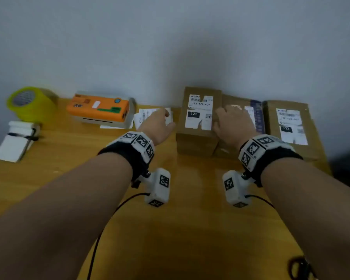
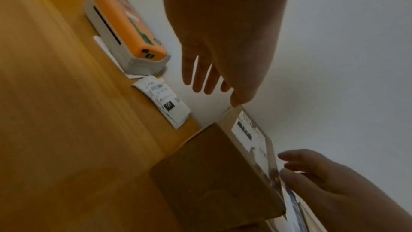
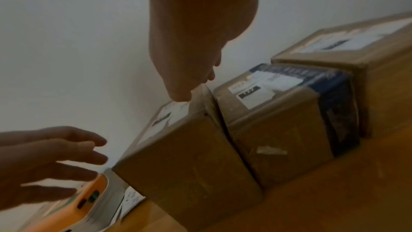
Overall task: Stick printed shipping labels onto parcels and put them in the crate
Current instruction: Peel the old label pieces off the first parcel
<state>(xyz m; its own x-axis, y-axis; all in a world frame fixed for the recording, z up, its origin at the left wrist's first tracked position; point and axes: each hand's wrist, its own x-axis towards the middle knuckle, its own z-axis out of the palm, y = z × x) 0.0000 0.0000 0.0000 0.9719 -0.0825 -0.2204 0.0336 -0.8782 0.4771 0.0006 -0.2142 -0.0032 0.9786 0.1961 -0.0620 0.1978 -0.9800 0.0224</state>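
Note:
Three brown cardboard parcels stand in a row against the wall. The left parcel [image 1: 198,120] [image 2: 214,174] [image 3: 189,156] carries a white label [image 1: 199,112]. My left hand [image 1: 160,123] [image 2: 214,87] hovers with straight fingers over loose printed labels [image 1: 142,116] [image 2: 165,101], its thumb at that parcel's top corner. My right hand [image 1: 230,120] [image 3: 196,84] lies over the middle parcel [image 1: 251,110] [image 3: 278,130], holding nothing, its thumb touching the left parcel's top edge. The right parcel [image 1: 291,126] [image 3: 356,50] is labelled too.
An orange label printer [image 1: 98,110] [image 2: 125,29] sits left of the loose labels. A yellow-green tape roll [image 1: 31,102] and a clipped white paper pad [image 1: 14,142] are at the far left. Bare wooden table [image 1: 69,178] lies in front. Scissors [image 1: 300,267] lie near the front right.

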